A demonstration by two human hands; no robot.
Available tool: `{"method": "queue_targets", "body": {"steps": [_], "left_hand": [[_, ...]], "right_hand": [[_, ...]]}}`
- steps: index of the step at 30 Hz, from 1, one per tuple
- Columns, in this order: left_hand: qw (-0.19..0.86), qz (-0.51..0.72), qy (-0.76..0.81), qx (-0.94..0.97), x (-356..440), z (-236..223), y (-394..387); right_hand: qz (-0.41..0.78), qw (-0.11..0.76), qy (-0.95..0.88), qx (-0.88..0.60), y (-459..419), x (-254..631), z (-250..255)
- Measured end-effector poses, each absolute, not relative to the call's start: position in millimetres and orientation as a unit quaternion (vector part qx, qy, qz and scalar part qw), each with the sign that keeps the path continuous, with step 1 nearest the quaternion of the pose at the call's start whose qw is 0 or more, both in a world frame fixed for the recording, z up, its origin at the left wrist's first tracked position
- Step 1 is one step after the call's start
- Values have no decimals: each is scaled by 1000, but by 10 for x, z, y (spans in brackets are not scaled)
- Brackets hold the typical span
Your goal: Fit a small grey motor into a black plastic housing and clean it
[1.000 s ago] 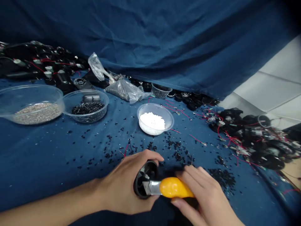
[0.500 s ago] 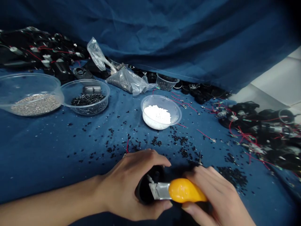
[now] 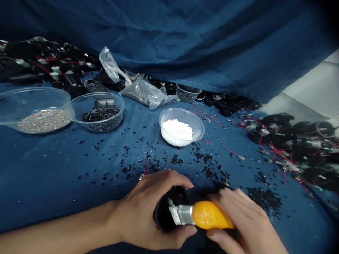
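Note:
My left hand [image 3: 150, 211] is curled round a black hollow plastic housing [image 3: 162, 213], thumb and fingers wrapped about its sides. In my right hand [image 3: 243, 218] is a yellow-handled utility knife [image 3: 209, 214], gripped with its short metal blade pointing left. The blade tip lies inside the mouth of the housing, at a small pale piece [image 3: 171, 202]. Whether the tip touches that piece I cannot tell. Beneath my right hand is a dark object, mostly hidden, with a thin metal pin [image 3: 226, 178] sticking up beside the knuckles.
A bowl of white pellets [image 3: 181, 139] stands ahead. At left are a bowl of small metallic pieces [image 3: 45, 121] and a tub of black screws [image 3: 102, 121]. Behind lies a clear plastic bag [image 3: 145, 93]. Black bits [image 3: 208, 171] litter the blue cloth; wired parts [image 3: 299, 144] are heaped at right.
The view has shifted slightly, so the bowls sit a little lower in it. Both hands keep their grips, and the knife blade stays in the housing's mouth.

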State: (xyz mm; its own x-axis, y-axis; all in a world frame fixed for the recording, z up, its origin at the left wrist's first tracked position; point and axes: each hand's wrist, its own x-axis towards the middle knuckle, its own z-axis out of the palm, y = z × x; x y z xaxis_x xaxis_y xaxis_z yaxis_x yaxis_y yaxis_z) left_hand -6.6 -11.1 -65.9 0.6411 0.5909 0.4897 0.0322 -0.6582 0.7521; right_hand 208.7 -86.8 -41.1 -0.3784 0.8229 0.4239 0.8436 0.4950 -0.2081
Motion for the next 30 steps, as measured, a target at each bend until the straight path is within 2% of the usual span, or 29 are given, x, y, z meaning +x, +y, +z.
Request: {"method": "queue_targets", "body": {"steps": [6,20,30], "left_hand": [[368,357,227,828,-55,-644,-100],[389,311,337,799,9,-561,-128],[426,302,310,795,-9,-625,-97]], "right_hand": [[5,251,-820,-515,-885,2102,-433],[-22,255,-797,-547,-943,2126,-501],[38,255,-803,-537,-923,2105,-424]]}}
